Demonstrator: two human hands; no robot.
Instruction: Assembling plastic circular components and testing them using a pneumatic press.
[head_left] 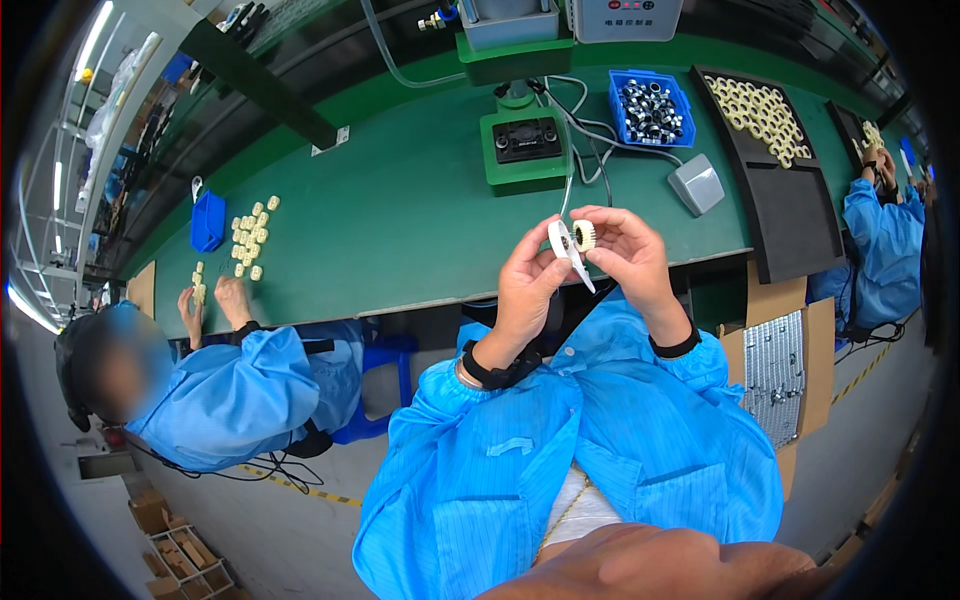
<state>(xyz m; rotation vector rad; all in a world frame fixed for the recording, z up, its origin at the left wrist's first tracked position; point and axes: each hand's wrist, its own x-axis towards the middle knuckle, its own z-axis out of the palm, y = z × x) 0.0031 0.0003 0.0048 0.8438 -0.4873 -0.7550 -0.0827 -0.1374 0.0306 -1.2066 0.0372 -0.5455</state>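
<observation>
Pieces (250, 237), cream-coloured, lie left on a green table (400, 200). Above its near edge, mid-scene, the left hand (525, 285) has fingers clamped on a white tapered part (559, 238); just right of that, a ribbed cream part (585, 235) is pinched in the right hand (635, 255)'s fingers. Farther right are a blue bin (684, 134), then a black tray (795, 215).

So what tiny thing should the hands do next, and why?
Maybe line up the cream toothed ring in the right hand with the wide end of the white tapered piece in the left hand. Each hand holds one part, and the two are very close together, so a small turn would probably do. I can't tell whether they touch.
</observation>
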